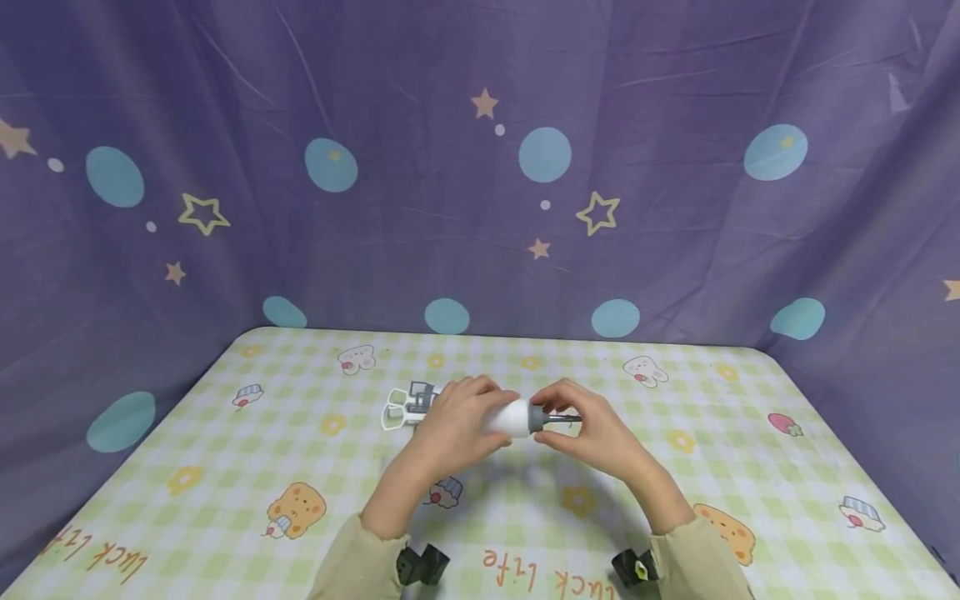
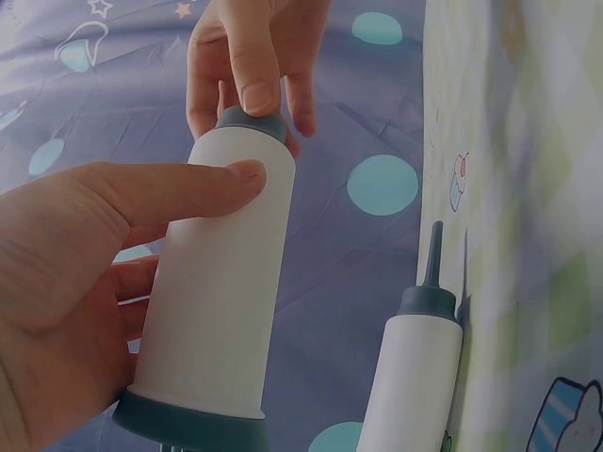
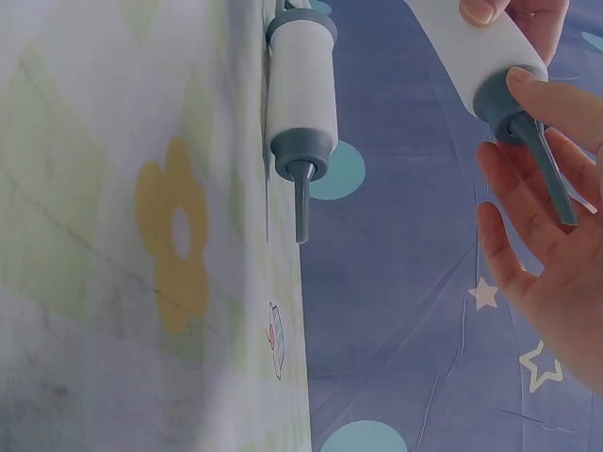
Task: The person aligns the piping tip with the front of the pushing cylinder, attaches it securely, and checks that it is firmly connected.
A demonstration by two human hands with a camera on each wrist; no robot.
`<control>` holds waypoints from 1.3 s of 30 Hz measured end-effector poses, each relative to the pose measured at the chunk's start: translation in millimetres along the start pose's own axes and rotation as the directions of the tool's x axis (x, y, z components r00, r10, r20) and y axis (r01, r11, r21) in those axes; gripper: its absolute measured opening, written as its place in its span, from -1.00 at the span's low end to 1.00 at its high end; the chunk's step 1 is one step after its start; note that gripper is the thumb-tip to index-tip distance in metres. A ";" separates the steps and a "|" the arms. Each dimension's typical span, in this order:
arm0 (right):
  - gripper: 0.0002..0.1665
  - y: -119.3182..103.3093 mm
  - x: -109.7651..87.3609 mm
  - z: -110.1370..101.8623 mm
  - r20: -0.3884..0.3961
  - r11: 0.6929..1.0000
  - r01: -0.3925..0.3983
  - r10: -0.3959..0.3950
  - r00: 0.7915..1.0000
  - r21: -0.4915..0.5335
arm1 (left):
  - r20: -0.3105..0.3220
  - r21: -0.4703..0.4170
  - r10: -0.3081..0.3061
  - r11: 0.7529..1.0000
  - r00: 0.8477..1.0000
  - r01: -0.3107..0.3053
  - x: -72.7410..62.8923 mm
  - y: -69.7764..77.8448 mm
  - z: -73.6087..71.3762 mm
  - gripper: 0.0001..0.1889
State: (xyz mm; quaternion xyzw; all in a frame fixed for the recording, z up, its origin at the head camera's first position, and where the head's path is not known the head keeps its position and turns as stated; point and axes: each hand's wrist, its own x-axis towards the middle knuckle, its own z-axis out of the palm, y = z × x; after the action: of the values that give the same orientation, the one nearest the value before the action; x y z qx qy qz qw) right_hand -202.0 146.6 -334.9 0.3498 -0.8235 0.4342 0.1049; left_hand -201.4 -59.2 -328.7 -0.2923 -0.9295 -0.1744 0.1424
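My left hand (image 1: 459, 423) grips the barrel of a white syringe-like dispenser (image 1: 514, 419), thumb across the top and fingers round the far side. It lies sideways above the table. At its right end my right hand (image 1: 592, 429) holds the grey collar (image 3: 501, 99) between thumb and fingers. A thin grey nozzle (image 3: 546, 169) points out past that thumb towards the right palm. White and grey loop-shaped parts (image 1: 395, 410) show to the left of the left hand. A second, similar dispenser (image 2: 410, 386) rests on the table below; the hands mostly hide it in the head view.
A green-and-white checked tablecloth (image 1: 247, 450) with printed cartoons covers the table. Behind and at both sides hangs a purple curtain (image 1: 420, 233) with stars and blue spots. Small black devices (image 1: 422, 565) sit at both wrists, beside light sleeves (image 1: 360, 567).
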 end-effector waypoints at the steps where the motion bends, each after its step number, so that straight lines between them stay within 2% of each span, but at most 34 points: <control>1: -0.59 -0.1 -0.1 -0.1 0.000 1.000 -0.003 0.003 1.000 -0.001 | 0.000 -0.002 0.001 1.000 1.000 -0.001 0.1 -0.1 0.0 -0.51; 13: -0.61 -0.9 -0.5 -1.3 0.014 0.999 -0.047 0.048 0.999 -0.004 | 0.004 -0.006 -0.006 1.000 1.000 0.006 -0.1 -0.2 0.4 -0.51; 20: -0.57 27.3 -2.9 8.3 0.005 0.999 -0.034 0.034 0.999 -0.018 | 0.008 -0.013 -0.008 1.000 1.000 0.008 -0.5 -0.1 0.6 -0.51; 23: -0.55 32.1 -3.4 9.9 0.005 1.000 -0.016 0.016 1.000 -0.024 | 0.005 -0.014 -0.007 1.000 1.000 0.007 -0.5 -0.2 1.5 -0.52; 30: -0.60 32.1 -4.4 9.5 -0.009 0.999 -0.042 0.041 0.999 -0.027 | 0.011 -0.003 -0.001 1.000 1.000 0.002 0.2 0.4 4.3 -0.51; 39: -0.68 32.8 -4.1 10.6 -0.022 0.994 -0.073 0.071 0.997 -0.083 | -0.021 0.023 0.013 1.000 1.000 -0.012 0.7 1.0 6.8 -0.51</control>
State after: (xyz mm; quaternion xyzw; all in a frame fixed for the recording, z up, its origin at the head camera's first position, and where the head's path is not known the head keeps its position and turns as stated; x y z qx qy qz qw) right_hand -219.5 152.6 -364.3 0.3110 -0.8520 0.4061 0.1115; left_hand -202.5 -55.3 -334.3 -0.2947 -0.9279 -0.1662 0.1566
